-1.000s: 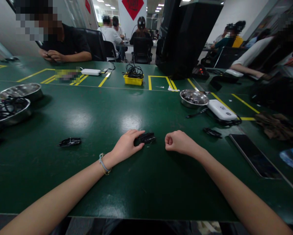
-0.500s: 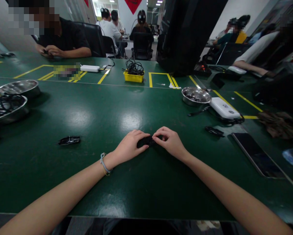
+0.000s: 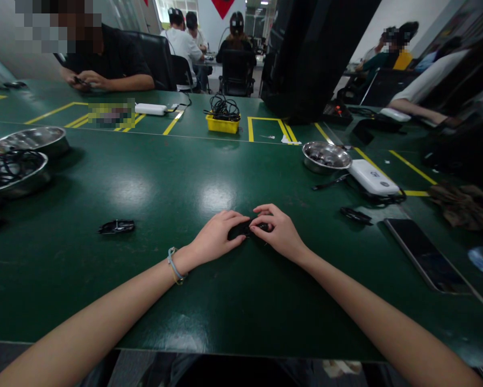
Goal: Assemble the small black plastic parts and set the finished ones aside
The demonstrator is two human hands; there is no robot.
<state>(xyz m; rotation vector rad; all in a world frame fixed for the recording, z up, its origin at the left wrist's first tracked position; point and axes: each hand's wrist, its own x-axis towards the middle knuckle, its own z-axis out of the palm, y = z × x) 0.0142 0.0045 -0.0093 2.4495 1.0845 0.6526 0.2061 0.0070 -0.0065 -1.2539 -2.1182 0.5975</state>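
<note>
A black cable bundle (image 3: 239, 230) lies on the green table between my hands, partly covered by the fingers. My left hand (image 3: 215, 235) is closed around its left end, thumb on the near side and fingers on the far side. At the other end, my right hand (image 3: 281, 232) pinches the bundle with thumb and index finger, the other fingers lifted and bent. Fine detail of what the right fingertips grip is too small to make out. A similar black bundle (image 3: 117, 227) rests to the left, and another black bundle (image 3: 356, 216) to the right.
Steel bowls (image 3: 35, 141) stand at the left, the nearer one (image 3: 40, 177) holding black cables. On the right are a small steel bowl (image 3: 326, 161), a white power bank (image 3: 374, 177) and a phone (image 3: 425, 255). A yellow bin (image 3: 222, 125) of cables sits farther back. Other people sit around.
My right hand's upper fingers have lifted and spread slightly, while its thumb and index finger stay at the bundle. My left hand keeps its hold. The whole view has shifted a little.
</note>
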